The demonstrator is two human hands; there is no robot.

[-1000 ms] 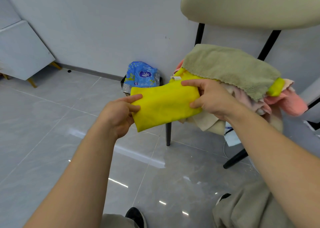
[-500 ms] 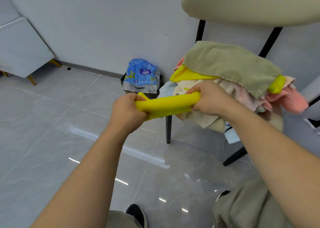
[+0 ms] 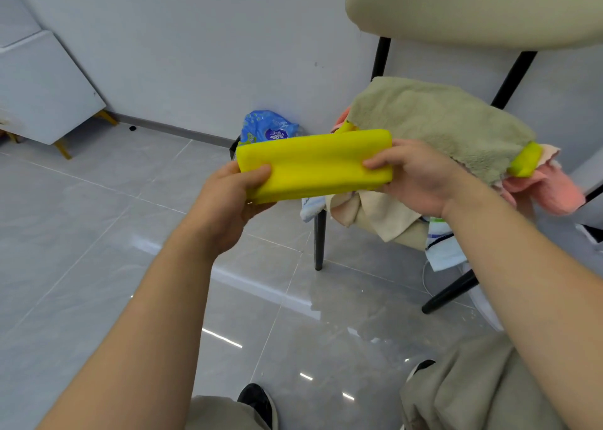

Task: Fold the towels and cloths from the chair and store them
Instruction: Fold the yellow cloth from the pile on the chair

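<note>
Yellow cloth (image 3: 315, 165) has gone from a squeezed roll to a flat folded band, mid-frame, left hand (image 3: 228, 208) pinching its 9 o'clock end and right hand (image 3: 421, 177) pinching the 3 o'clock end. Glossy grey tile floor (image 3: 98, 250) underneath, plain wall (image 3: 212, 38) behind, chair (image 3: 473, 5) with the towel pile (image 3: 434, 119) at 2 o'clock, white cabinet (image 3: 42, 90) at 10.

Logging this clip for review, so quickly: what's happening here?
A person holds a yellow cloth, folded into a narrow strip, in the air: the left hand grips its left end and the right hand pinches its right end. Behind it, the chair carries a heap of unfolded pieces, a green towel on top, with a pink cloth and a beige cloth hanging lower. The yellow cloth is not yet stored.
</note>
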